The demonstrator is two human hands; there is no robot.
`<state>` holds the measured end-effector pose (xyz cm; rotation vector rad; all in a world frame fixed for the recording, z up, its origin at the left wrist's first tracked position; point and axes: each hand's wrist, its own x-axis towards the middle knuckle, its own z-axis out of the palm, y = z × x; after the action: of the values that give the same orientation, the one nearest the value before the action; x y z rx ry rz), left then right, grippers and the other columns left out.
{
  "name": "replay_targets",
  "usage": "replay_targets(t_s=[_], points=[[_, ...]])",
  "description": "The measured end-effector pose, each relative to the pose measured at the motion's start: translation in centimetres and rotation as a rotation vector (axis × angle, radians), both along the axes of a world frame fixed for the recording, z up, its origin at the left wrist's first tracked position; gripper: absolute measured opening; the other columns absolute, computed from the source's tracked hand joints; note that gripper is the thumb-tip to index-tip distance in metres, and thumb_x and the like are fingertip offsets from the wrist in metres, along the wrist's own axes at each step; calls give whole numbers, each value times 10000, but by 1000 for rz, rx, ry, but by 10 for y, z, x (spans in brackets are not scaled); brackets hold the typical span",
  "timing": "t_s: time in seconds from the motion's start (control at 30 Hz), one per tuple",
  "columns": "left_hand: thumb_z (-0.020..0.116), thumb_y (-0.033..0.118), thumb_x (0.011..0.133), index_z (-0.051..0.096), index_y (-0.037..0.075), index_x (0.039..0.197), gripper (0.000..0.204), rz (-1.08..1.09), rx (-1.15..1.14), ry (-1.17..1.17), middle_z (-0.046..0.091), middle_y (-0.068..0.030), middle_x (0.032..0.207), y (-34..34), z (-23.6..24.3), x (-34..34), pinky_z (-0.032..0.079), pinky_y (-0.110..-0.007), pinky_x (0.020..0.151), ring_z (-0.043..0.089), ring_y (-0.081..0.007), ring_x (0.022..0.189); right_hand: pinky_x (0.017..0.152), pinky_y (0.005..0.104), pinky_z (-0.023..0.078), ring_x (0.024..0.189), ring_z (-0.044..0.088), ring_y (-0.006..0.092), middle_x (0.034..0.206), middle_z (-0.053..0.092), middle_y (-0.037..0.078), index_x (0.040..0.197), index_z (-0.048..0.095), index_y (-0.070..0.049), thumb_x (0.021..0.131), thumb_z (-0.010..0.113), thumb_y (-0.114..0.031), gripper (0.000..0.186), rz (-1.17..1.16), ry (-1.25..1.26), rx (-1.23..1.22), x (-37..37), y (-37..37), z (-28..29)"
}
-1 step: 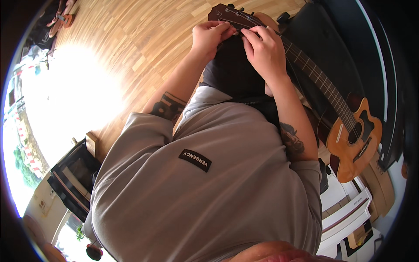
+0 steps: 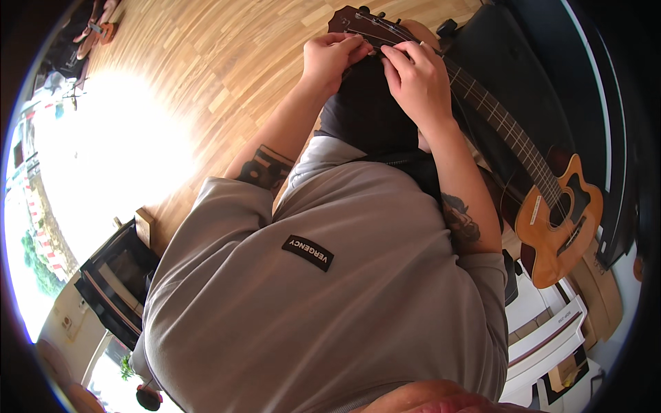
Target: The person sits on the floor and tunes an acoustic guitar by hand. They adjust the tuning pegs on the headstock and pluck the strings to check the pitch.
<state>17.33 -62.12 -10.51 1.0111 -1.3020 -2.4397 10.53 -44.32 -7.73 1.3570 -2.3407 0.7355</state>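
Note:
An acoustic guitar [image 2: 539, 241] with a light wooden top, dark pickguard and cutaway lies along my right side. Its fretted neck [image 2: 497, 113] runs up and to the left, ending in a dark brown headstock [image 2: 348, 23] with tuning pegs. At the headstock's near edge, my left hand [image 2: 333, 60] is closed, thumb and fingers pinched together. Close beside it, my right hand [image 2: 420, 77] is also closed, its fingertips pinched by the nut end of the neck. Something small and pale shows between the two hands' fingertips. What either pinch holds is too small to tell.
Wooden floor [image 2: 255, 48] spreads ahead, with bright glare on the left. To the right stands a large black panel or case [image 2: 530, 76]. White keyboard-like equipment [image 2: 551, 330] is at lower right. A black boxy item [image 2: 117, 275] stands at lower left.

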Motion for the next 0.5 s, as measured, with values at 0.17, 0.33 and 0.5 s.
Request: replay_targets(t_s=[0.17,0.33,0.5], points=[[718,-8,986,662,-143,1060,164,-21,-6,9,729,-198,1053,-1,2,0,664,-305,903,774,-268,980,764,405,551,907,679,236,975,685,-7,1068,800,-111,849,803,-125,220,3,-7,4,-1,1,1],[712,-17,984,655,-151,1049,159,-9,-2,-3,728,-203,1049,1,1,-1,665,-313,909,773,-273,988,775,405,553,913,678,237,979,686,-6,1066,801,-108,849,802,-127,217,1,-18,10,-1,2,2],[706,-23,985,652,-149,1042,149,10,34,16,726,-203,1054,3,2,-1,662,-319,922,772,-281,993,783,403,552,913,678,236,986,687,-6,1074,800,-107,846,803,-127,229,-6,-19,-5,0,3,1]])
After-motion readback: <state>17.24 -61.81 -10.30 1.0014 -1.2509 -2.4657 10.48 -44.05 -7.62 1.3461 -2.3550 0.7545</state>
